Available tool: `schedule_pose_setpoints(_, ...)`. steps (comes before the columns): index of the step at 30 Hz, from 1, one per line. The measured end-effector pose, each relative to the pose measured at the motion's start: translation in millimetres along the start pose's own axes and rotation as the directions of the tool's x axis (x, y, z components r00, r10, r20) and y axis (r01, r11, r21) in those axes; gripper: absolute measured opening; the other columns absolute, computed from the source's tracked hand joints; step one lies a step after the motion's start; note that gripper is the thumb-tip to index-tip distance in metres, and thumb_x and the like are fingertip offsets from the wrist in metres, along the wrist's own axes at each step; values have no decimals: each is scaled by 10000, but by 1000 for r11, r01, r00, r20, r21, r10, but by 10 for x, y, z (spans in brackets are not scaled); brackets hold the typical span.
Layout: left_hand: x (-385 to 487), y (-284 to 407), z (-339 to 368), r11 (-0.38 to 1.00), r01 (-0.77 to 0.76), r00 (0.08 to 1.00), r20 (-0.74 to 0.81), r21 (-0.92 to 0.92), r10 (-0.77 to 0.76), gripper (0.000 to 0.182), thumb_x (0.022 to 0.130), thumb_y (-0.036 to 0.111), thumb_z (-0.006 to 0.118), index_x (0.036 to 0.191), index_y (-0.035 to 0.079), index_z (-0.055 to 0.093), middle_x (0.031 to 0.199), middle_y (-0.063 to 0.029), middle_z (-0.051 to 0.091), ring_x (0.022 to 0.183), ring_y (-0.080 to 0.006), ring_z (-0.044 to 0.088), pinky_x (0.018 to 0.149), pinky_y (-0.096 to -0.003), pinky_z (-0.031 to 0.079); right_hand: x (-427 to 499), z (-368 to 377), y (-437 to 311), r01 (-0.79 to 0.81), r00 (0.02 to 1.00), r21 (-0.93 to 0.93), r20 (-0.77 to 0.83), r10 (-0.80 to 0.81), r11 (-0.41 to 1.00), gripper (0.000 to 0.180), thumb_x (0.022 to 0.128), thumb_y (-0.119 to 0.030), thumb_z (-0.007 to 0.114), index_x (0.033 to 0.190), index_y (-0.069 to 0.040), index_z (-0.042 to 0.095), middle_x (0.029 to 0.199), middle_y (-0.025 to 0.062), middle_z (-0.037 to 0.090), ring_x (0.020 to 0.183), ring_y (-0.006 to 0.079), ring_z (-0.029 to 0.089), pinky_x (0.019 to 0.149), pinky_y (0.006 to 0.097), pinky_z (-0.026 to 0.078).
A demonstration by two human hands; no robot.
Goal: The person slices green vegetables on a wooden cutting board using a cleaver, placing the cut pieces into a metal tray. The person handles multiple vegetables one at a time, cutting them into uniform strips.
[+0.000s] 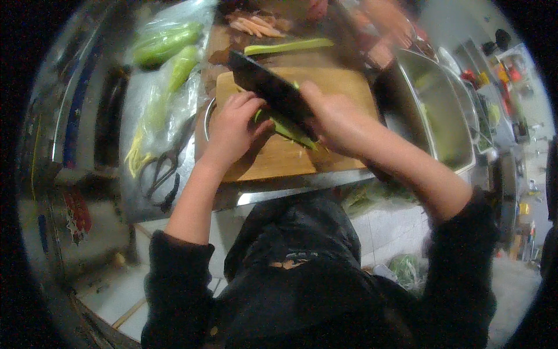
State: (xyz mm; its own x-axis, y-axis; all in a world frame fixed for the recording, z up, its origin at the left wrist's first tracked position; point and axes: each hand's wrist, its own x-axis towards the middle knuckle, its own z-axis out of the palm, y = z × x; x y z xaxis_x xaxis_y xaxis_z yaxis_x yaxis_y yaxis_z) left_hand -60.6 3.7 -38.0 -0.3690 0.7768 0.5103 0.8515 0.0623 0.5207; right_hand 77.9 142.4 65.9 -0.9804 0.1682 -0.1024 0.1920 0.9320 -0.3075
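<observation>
A wooden cutting board (pixel 270 159) lies before me on the counter. My right hand (pixel 335 118) grips a dark, broad-bladed cleaver (pixel 270 85); its handle is hidden in my fist. The blade slants across the board, over a piece of green vegetable (pixel 290 131). My left hand (pixel 237 124) presses its bent fingertips on that vegetable, close beside the blade; the fingers partly hide it. Beyond the board lies a long pale-green strip of vegetable (pixel 290 46). Farther back is a small pile of orange-pink strips (pixel 257 26).
Plastic-wrapped green vegetables (pixel 168 46) and black-handled scissors (pixel 161 172) lie on the metal counter at left. A metal basin (pixel 449 118) stands at right, with green pieces inside. Another person's hand (pixel 388 22) is at the back right.
</observation>
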Motion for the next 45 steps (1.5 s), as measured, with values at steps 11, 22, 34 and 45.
schedule_pose_setpoints(11,-8,-13,7,1000,0,1000,-31,8,1,328,693,129,712,964,8,571,1053,-144,550,989,-324,522,834,-376,445,60,23,7,-24,1000,5,11,23,1000,333,788,-70,581,1052,-44,380,764,252,581,746,455,560,613,516,429)
schedule_pose_setpoints(22,-24,-17,-2,999,-5,999,-37,39,6,359,717,140,719,1013,7,567,1082,-171,557,989,-338,548,845,-376,457,44,35,-31,-76,997,53,11,75,996,329,767,-33,576,1021,-26,367,767,273,581,769,462,556,637,513,429)
schedule_pose_setpoints(34,-43,4,-58,996,84,995,-61,25,-82,273,750,144,695,983,38,599,1055,-130,580,949,-309,572,811,-357,474,-55,-81,55,30,997,56,-78,-26,998,279,763,-33,535,998,18,394,782,279,594,778,458,578,663,511,461)
schedule_pose_setpoints(45,-48,4,-69,993,62,996,-64,105,-56,307,741,176,702,985,27,589,1047,-142,578,949,-321,565,808,-366,472,-24,24,-2,25,1000,42,11,-26,999,323,772,-59,577,1029,-12,387,774,272,584,772,446,574,643,499,449)
